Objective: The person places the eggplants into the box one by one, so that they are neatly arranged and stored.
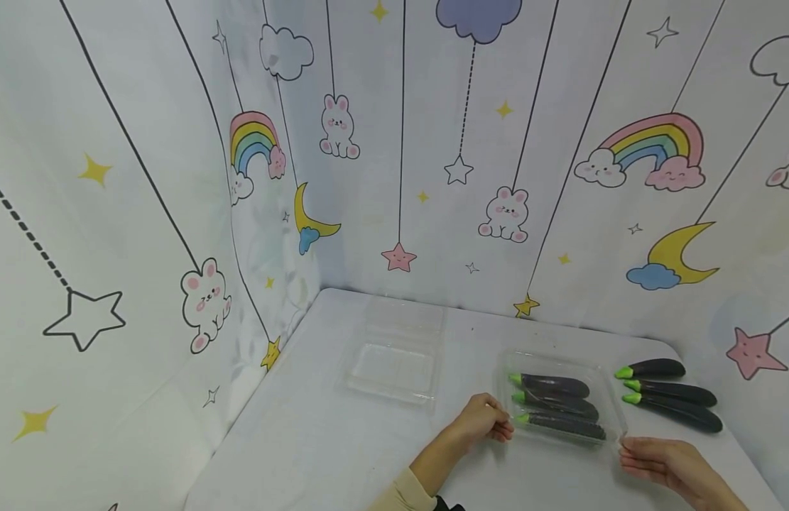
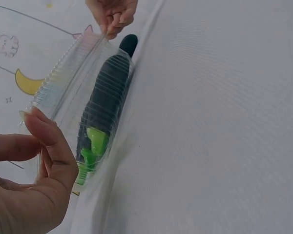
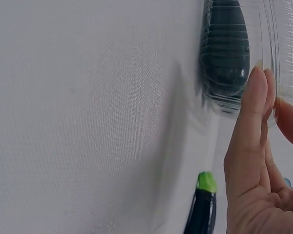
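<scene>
A clear plastic box (image 1: 563, 363) with its lid over it holds three dark eggplants (image 1: 563, 424) with green stem ends, lying side by side. My left hand (image 1: 486, 419) pinches the rim at the box's near left corner. At the near right corner my right hand (image 1: 665, 461) pinches the rim between thumb and fingers. The left wrist view shows the ribbed wall and the left hand (image 2: 41, 170) with thumb and index finger bent at the edge. In the right wrist view, the right hand's fingers (image 3: 256, 112) are at the flange beside an eggplant (image 3: 227, 48).
Three more eggplants (image 1: 678, 394) lie in a row to the right of the box on the white tabletop (image 1: 292, 433). An open clear plastic box (image 1: 394, 369) lies to the left, its lid folded back. A patterned cloth (image 1: 394, 177) hangs behind the table.
</scene>
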`<state>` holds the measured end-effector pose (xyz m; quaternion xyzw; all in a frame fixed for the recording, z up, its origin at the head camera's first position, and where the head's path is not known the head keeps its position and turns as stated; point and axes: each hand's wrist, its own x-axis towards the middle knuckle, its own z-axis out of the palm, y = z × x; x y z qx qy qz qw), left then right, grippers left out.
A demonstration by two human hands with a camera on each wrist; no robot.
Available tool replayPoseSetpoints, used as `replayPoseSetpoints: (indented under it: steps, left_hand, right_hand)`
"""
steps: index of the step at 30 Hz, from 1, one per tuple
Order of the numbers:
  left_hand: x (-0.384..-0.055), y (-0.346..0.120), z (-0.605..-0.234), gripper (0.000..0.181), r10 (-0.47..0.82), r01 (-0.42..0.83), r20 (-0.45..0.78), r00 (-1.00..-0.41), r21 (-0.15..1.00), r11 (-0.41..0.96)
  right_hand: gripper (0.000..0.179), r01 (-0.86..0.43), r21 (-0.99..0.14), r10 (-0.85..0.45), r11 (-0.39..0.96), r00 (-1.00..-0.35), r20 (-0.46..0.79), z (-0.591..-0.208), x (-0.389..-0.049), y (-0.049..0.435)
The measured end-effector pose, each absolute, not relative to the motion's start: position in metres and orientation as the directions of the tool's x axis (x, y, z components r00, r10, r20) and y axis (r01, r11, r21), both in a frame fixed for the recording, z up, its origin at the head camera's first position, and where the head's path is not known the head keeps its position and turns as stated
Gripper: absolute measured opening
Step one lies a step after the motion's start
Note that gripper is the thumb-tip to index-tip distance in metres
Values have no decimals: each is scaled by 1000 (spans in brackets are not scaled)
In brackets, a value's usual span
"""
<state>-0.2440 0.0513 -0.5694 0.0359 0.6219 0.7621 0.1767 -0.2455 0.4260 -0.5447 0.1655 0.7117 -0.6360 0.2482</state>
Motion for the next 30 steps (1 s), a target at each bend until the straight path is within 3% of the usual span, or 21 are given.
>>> replayPoseSetpoints:
  steps: [4,9,17,25,30]
  left_hand:
    - [-243,51,-571,7,300,-215,-158,-941,962,-167]
    - [-242,51,-570,8,295,-215,-163,-942,964,-154]
    - [-243,52,-568,9,302,-196,-146,-942,970,-141]
    - [-244,53,-570,8,294,-207,-161,-942,969,-133]
    - [-243,52,-571,8,294,-205,-162,-942,971,-123]
  right_hand:
    - [20,540,-827,-19,158,-835,-550,-548,-246,424]
    - [21,511,-842,-58,171,-848,-527,-551,-246,429]
    - [18,522,-840,10,149,-850,-527,-548,-246,424]
    - [31,501,-848,-41,171,-857,-514,-549,-245,426]
    - [43,466,-847,-63,256,-866,-495,-548,-243,427]
